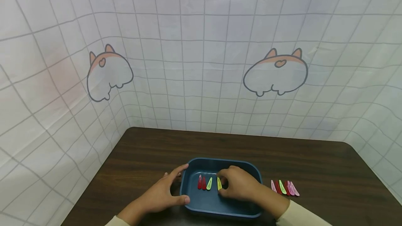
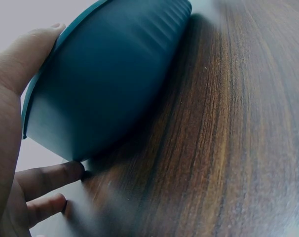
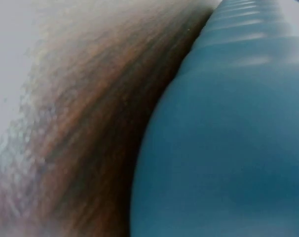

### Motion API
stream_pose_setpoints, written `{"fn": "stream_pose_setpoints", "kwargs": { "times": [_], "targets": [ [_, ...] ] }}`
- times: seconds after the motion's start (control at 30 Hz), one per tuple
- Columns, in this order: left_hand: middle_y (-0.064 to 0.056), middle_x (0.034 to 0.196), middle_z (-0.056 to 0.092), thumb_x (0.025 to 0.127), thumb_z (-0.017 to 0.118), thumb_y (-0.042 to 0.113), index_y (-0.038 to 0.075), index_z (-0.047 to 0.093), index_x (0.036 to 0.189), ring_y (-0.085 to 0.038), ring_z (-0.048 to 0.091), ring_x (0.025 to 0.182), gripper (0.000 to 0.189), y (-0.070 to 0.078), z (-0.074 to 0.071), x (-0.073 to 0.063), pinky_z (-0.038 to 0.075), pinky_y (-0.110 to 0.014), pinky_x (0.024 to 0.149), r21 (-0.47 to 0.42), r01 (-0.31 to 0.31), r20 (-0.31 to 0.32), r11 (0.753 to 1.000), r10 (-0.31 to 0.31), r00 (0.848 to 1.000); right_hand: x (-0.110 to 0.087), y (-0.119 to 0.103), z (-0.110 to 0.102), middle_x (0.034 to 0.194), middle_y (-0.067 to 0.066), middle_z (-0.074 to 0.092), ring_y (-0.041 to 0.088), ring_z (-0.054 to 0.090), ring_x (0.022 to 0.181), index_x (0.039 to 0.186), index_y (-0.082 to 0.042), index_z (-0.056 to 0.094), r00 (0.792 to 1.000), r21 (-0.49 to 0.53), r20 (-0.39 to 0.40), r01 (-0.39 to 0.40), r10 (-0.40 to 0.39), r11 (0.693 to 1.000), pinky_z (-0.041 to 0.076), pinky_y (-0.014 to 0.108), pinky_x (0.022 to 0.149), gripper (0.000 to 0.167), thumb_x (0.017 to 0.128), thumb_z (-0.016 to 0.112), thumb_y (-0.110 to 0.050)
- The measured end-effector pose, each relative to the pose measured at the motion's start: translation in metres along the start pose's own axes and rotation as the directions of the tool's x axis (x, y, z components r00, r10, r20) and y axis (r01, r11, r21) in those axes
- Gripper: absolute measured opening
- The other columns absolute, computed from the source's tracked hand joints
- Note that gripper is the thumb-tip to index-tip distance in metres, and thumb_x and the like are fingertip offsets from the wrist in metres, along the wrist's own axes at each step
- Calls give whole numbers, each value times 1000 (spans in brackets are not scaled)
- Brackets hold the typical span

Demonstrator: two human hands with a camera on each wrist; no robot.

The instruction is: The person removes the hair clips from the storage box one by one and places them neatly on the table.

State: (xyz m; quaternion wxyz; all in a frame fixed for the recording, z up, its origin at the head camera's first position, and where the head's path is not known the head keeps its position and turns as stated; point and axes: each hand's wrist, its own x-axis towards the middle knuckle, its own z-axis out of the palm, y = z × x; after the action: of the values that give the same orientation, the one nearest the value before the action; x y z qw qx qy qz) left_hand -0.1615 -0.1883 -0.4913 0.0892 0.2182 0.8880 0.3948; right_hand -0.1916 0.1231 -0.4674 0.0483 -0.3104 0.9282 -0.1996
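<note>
A blue tray (image 1: 224,208) lies on the table between the two hands. My left hand (image 1: 160,193) spreads around its left end, thumb at the rim near the front and index finger at the back corner. In the left wrist view, two straight fingers (image 2: 53,178) touch low by the tray's base. Inside the tray, my right hand (image 1: 240,184) pinches a yellow hair clip (image 1: 219,183) by its ends. Left of that clip, two red hair clips (image 1: 204,183) and a lime green hair clip (image 1: 209,183) lie side by side on the tray floor.
To the right of the tray, several pink, red and lime hair clips (image 1: 285,188) lie in a row on the dark wooden table (image 1: 163,145). A white gridded cloth (image 1: 194,62) with cartoon animals hangs behind and on both sides of the table.
</note>
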Motion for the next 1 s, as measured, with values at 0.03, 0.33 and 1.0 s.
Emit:
{"fn": "stream_pose_setpoints", "kwargs": {
  "times": [0.03, 0.33, 1.0],
  "targets": [
    [-12, 150, 52, 86, 79, 51, 40, 27, 160, -30, 54, 134, 91, 0, 0, 0, 5, -71, 117, 2, 0, 1, 1000, 0, 1000, 0, 1, -1, 85, -16, 61, 5, 52, 81, 119, -8, 74, 1000, 15, 2, -4, 4, 1000, 50, 29, 70, 45, 82, 83, -33],
    [-12, 152, 50, 86, 79, 52, 41, 27, 160, -31, 53, 135, 91, -1, 0, 1, 5, -72, 116, 14, 5, 5, 1000, -5, 1000, -10, 6, -16, 83, -18, 63, 4, 56, 77, 121, -4, 72, 1000, 135, -10, -8, 9, 991, 50, 29, 71, 47, 83, 85, -30],
    [-12, 150, 52, 86, 79, 50, 39, 28, 160, -30, 54, 134, 91, -7, 4, -2, 6, -72, 116, 17, -15, -2, 1000, 15, 1000, -45, 21, -40, 88, -16, 67, 15, 62, 86, 123, -6, 71, 997, 157, -74, 27, -16, 987, 48, 28, 72, 49, 84, 86, -31]
  ]
}}
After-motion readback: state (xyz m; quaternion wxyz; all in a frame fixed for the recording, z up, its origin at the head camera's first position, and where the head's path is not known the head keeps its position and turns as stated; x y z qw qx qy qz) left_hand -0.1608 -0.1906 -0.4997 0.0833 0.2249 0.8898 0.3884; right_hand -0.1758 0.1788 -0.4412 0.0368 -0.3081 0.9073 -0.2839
